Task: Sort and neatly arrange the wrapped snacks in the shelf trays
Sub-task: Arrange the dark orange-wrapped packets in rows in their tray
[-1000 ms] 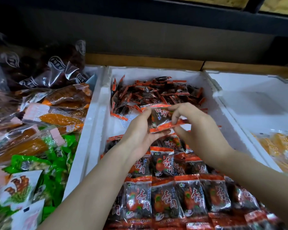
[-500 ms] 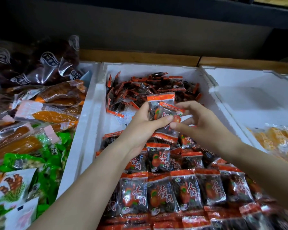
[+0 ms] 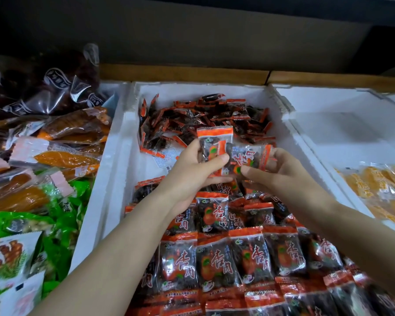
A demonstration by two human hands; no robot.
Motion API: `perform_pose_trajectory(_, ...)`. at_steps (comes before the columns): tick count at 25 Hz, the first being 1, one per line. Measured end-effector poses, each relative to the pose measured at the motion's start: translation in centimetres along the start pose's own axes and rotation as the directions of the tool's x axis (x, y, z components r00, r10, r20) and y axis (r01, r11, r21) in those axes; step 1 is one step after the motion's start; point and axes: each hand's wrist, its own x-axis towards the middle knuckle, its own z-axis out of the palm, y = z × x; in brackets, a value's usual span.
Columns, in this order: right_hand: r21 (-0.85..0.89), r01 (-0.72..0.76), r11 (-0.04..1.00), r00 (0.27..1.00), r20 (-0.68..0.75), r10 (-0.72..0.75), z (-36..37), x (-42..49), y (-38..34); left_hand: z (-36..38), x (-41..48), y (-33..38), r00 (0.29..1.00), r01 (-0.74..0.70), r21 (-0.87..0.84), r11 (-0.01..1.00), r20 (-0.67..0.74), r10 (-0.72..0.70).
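Orange-topped packet [image 3: 214, 139] stands upright in the left hand [image 3: 192, 176], clamped between thumb and fingers, printed face to the camera. The right hand [image 3: 287, 179] grips a second packet [image 3: 249, 156], thumb beneath and fingers behind. This one lies sideways, its orange end pointing away from the left hand and its other end overlapping the first packet at the left thumb. The two hands are close together, thumb tips nearly meeting.

Change noted: half a second ago the second packet leaned tilted against the first, with the right fingertips only at its edge. It is now turned flat and drawn toward the right hand. Both hands hold much the same station over the tray [image 3: 126, 142].

Beyond the fingertips, a loose heap [image 3: 205, 117] of like packets lies at the far end of the white foam tray. Under the wrists and forearms, rows [image 3: 249, 258] of packets lie face up, side by side. Outside the left forearm lie orange snacks [image 3: 62, 156]; outside the right hand, yellow packets [image 3: 379, 185] in a neighbouring tray.
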Motion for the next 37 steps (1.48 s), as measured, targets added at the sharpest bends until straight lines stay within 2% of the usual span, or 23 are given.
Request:
perform_pose_trajectory(1, -0.18, 0.028, 0.983, 1.0, 0.001, -0.029, -0.2, 0.0, 0.1, 0.0, 0.0, -0.1, 1.0, -0.017, 0.023, 1.0, -0.001, 0.017)
perform_pose_trajectory(3, -0.487, 0.132, 0.863, 0.991, 0.047, -0.125, -0.5, -0.1, 0.0, 0.0, 0.1, -0.2, 0.998, -0.064, 0.113, 0.991, -0.008, 0.065)
perform_pose_trajectory(5, -0.596, 0.228, 0.77, 0.973, 0.113, -0.2, -0.7, -0.2, -0.4, 0.1, 0.1, -0.3, 0.993, -0.113, 0.236, 0.965, 0.007, 0.114)
perform_pose_trajectory(7, -0.625, 0.261, 0.735, 0.965, 0.136, -0.226, -1.0, -0.1, -0.6, 0.2, 0.0, -0.4, 0.987, -0.155, 0.324, 0.933, 0.005, 0.162)
perform_pose_trajectory(9, -0.615, 0.228, 0.755, 0.973, 0.126, -0.191, -1.4, 0.2, -0.5, 0.3, -0.1, -0.2, 0.982, -0.167, 0.316, 0.934, -0.034, 0.187)
perform_pose_trajectory(12, -0.607, 0.053, 0.793, 0.996, 0.09, 0.002, -1.6, 0.6, 0.6, 0.3, -0.1, 0.3, 0.979, -0.117, 0.256, 0.96, -0.131, 0.154)
perform_pose_trajectory(15, -0.715, -0.009, 0.699, 0.986, 0.112, 0.127, -1.6, 0.2, 2.0, 0.2, 0.0, 0.3, 0.98, -0.042, 0.213, 0.976, -0.18, 0.081)
perform_pose_trajectory(18, -0.743, 0.055, 0.667, 0.983, 0.158, 0.095, -1.7, 0.1, 2.4, 0.1, 0.2, 0.1, 0.979, -0.005, 0.289, 0.957, -0.193, 0.063)
perform_pose_trajectory(22, -0.659, 0.017, 0.752, 0.988, 0.126, 0.088, -2.0, 0.2, 2.6, 0.2, -0.1, -0.1, 0.987, 0.03, 0.345, 0.938, -0.156, 0.025)
perform_pose_trajectory(23, -0.681, 0.038, 0.731, 0.985, 0.148, 0.086, -2.0, 0.1, 2.8, 0.2, -0.1, -0.2, 0.989, 0.049, 0.352, 0.935, -0.151, 0.005)
perform_pose_trajectory(26, -0.806, 0.167, 0.568, 0.978, 0.208, 0.008, -2.1, 0.0, 3.3, 0.1, 0.1, -0.2, 0.985, 0.118, 0.323, 0.939, -0.155, -0.07)
perform_pose_trajectory(27, -0.808, 0.187, 0.558, 0.98, 0.196, -0.044, -2.1, 0.1, 3.3, 0.1, 0.1, -0.2, 0.986, 0.13, 0.307, 0.943, -0.142, -0.09)
perform_pose_trajectory(28, -0.774, 0.187, 0.605, 0.982, 0.159, -0.1, -2.1, 0.3, 3.1, 0.1, 0.1, -0.2, 0.989, 0.13, 0.298, 0.946, -0.111, -0.101)
perform_pose_trajectory(29, -0.693, 0.18, 0.698, 0.983, 0.104, -0.15, -2.2, 0.4, 2.7, 0.3, 0.1, -0.2, 0.993, 0.115, 0.308, 0.944, -0.066, -0.099)
perform_pose_trajectory(31, -0.447, 0.187, 0.875, 0.981, 0.033, -0.193, -2.2, 0.6, 1.7, 0.5, 0.0, -0.4, 0.997, 0.053, 0.347, 0.937, 0.037, -0.07)
perform_pose_trajectory(32, -0.363, 0.203, 0.91, 0.979, 0.042, -0.201, -2.2, 0.6, 1.1, 0.7, 0.0, -0.5, 0.995, 0.017, 0.364, 0.931, 0.087, -0.052)
perform_pose_trajectory(34, -0.313, 0.261, 0.913, 0.965, 0.109, -0.239, -2.1, 0.4, 0.4, 1.0, 0.0, -0.6, 0.989, -0.041, 0.385, 0.922, 0.145, -0.016)
perform_pose_trajectory(36, -0.363, 0.299, 0.883, 0.954, 0.145, -0.263, -2.6, 0.4, -0.1, 1.1, 0.0, -0.9, 0.989, -0.092, 0.454, 0.886, 0.143, 0.029)
perform_pose_trajectory(37, -0.411, 0.308, 0.858, 0.951, 0.134, -0.277, -3.0, 0.6, -0.1, 1.1, -0.1, -1.0, 0.987, -0.117, 0.534, 0.837, 0.155, 0.04)
